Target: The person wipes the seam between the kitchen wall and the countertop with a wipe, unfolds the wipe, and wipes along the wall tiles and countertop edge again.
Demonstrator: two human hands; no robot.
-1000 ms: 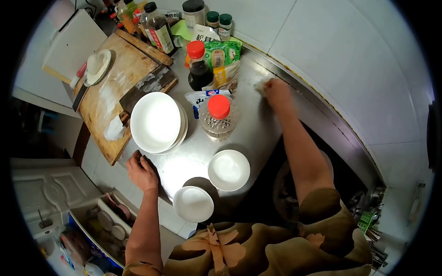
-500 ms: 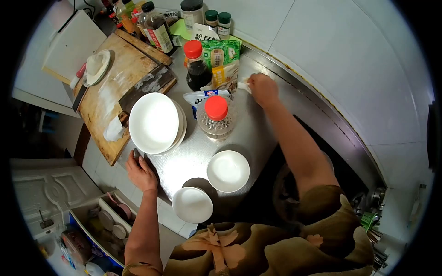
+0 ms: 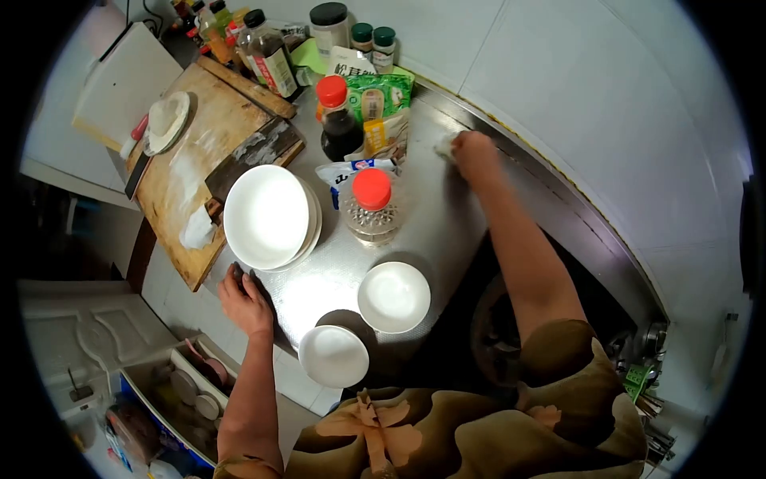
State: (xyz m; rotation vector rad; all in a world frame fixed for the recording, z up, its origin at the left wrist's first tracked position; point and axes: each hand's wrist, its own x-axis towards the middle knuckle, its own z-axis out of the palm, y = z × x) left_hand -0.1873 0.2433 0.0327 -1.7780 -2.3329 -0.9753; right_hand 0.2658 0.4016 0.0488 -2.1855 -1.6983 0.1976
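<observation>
My right hand (image 3: 476, 157) is closed round a small whitish cloth or tissue (image 3: 445, 147), pressed on the steel counter (image 3: 431, 209) near the wall. My left hand (image 3: 246, 302) rests on the counter's front edge, fingers slightly apart and holding nothing. Just beyond it stands a stack of white bowls (image 3: 266, 216). Two small white bowls, one (image 3: 393, 297) nearer the middle and one (image 3: 333, 355) by the front edge, sit between my arms. A clear jar with a red lid (image 3: 372, 190) is behind them, beside seasoning packets (image 3: 386, 136) and a dark sauce bottle (image 3: 341, 132).
At the left lies a wooden board (image 3: 209, 108) with a cleaver (image 3: 254, 156) and a plate (image 3: 167, 124). Bottles and jars (image 3: 329, 30) line the back. A black stove (image 3: 471, 335) with a pan lies under my right arm. An open drawer (image 3: 179, 391) is at lower left.
My right hand moved left toward the packets with the cloth, then back right toward the wall. My left hand has stayed at the counter edge.
</observation>
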